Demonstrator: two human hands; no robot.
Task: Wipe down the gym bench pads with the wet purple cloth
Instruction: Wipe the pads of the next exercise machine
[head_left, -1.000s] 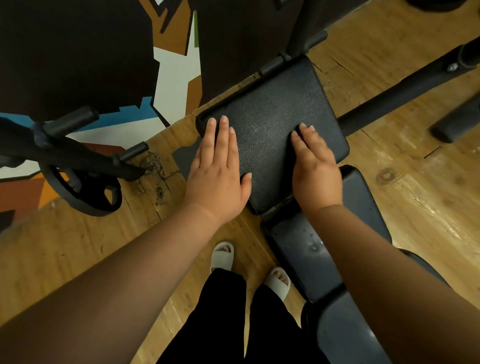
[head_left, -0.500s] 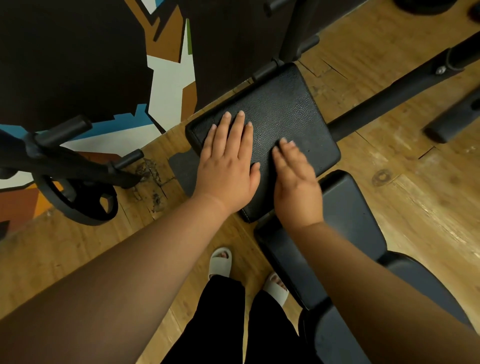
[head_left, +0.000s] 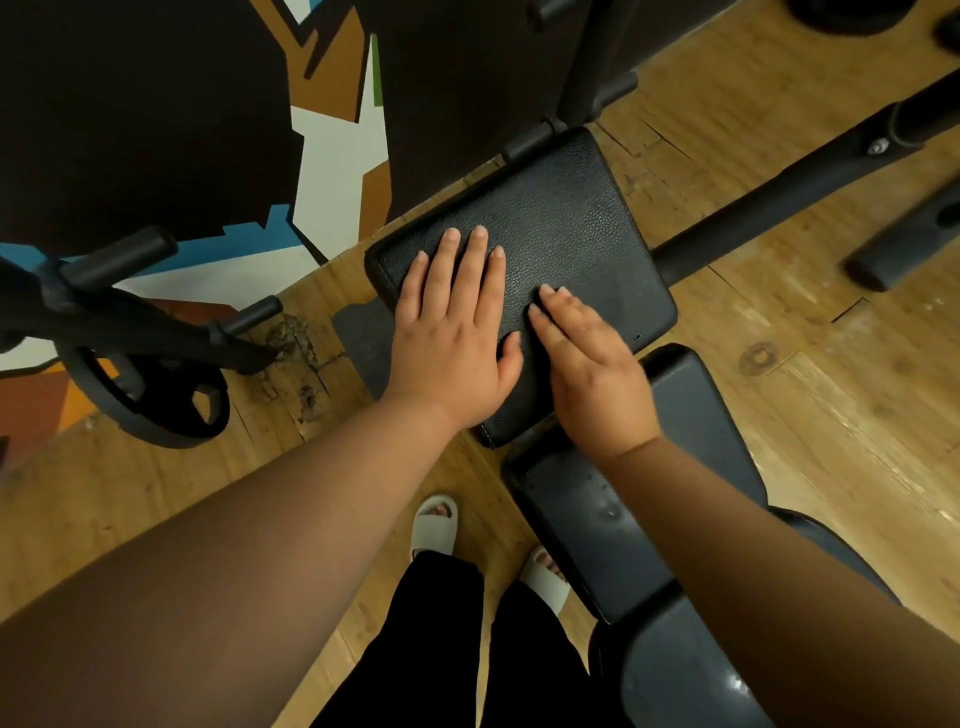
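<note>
A black textured bench pad lies tilted in the middle of the view. My left hand lies flat on its left part, fingers straight and together. My right hand lies flat on the pad's near right part, close beside the left hand. A second, smoother dark pad with wet drops on it adjoins the first one, and a third pad follows at the bottom right. No purple cloth is in view.
A weight plate on a black bar stands at the left on the wooden floor. The bench's black frame tube runs up to the right. My black trousers and white slippers are at the bottom centre.
Both hands have slid across the textured pad: the left one up and to the right onto it, the right one leftward and nearer, so they now lie close together.
</note>
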